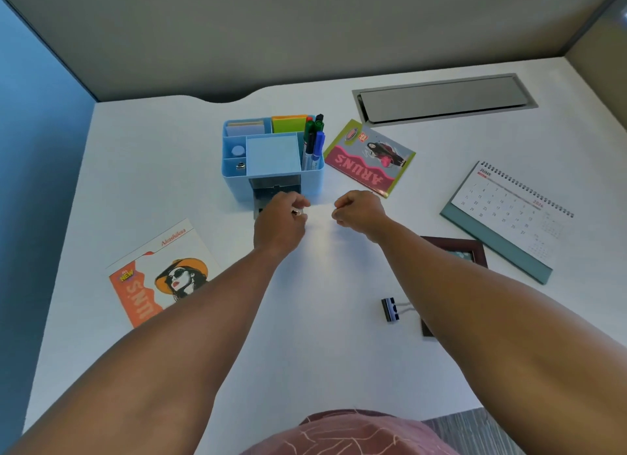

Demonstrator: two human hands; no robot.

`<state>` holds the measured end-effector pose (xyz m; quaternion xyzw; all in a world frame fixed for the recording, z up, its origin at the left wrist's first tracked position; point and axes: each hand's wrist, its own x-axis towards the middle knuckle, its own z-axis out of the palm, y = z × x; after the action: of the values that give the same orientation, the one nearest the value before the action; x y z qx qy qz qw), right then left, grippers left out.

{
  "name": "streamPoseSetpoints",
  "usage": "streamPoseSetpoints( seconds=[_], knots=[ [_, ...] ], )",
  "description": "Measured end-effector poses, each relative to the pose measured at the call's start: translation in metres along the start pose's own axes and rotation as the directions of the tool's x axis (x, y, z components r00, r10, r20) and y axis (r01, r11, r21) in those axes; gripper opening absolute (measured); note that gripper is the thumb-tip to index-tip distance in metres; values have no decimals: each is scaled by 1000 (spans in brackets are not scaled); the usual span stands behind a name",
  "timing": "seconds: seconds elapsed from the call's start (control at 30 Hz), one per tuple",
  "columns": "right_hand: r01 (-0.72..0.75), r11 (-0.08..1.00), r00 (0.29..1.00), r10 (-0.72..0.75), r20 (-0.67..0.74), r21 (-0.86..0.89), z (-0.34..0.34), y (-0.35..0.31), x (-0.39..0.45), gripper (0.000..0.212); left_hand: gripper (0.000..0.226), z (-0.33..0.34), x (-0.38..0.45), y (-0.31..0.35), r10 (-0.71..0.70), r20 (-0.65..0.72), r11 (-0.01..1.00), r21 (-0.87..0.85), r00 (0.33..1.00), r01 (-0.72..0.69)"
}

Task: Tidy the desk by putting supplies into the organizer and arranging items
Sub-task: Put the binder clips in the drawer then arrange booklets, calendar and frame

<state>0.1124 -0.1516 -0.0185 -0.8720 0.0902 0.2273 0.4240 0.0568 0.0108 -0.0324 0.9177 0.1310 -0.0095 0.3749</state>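
Desk [305, 353]: white top, walled by partitions on the left, far and right sides.

Organizer [271, 152]: blue plastic, far centre. Its compartments hold a blue note pad [273, 156], green and orange sticky notes [289, 124], markers [314, 139] standing upright at the right end, a small round item and a small clip at the left end; both too small to identify. Its drawer [268, 197] stands pulled out toward the near side, partly covered by the left hand.

Left hand [281, 220]: fingers curled at the drawer front, a small metallic item at the fingertips; whether it is pinched cannot be told.

Right hand [359, 210]: just right of the drawer, fingers curled in; anything inside the fist is hidden.

Binder clip [390, 309]: black, lying near right, partly behind the right forearm.

Picture frame [454, 251]: dark wood, mostly hidden under the right forearm.

Calendar [509, 213]: spiral-bound, right.

Pink leaflet [369, 158]: just right of the organizer.

Orange leaflet [159, 275]: near left, corner covered by the left forearm.

Cable hatch [444, 98]: grey, far right.
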Motion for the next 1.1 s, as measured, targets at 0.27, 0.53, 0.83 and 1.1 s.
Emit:
streamPoseSetpoints(
  seconds=[0.27,0.53,0.83,1.1],
  knots=[
    [8,995,999,-5,32,-101,-20,31,-21,11,24,38,-22,14,85,303,994,36,949,-101],
    [-45,986,994,60,88,-158,-30,54,-37,16,55,70,-51,24,112,591,980,66,799,-187],
    [-51,983,995,65,72,-175,-33,67,-50,22,32,92,-70,31,120,532,987,29,838,-160],
    [-28,993,1000,29,12,-118,-19,63,-34,30,24,71,-56,7,-31,260,998,-50,965,46]
  ],
)
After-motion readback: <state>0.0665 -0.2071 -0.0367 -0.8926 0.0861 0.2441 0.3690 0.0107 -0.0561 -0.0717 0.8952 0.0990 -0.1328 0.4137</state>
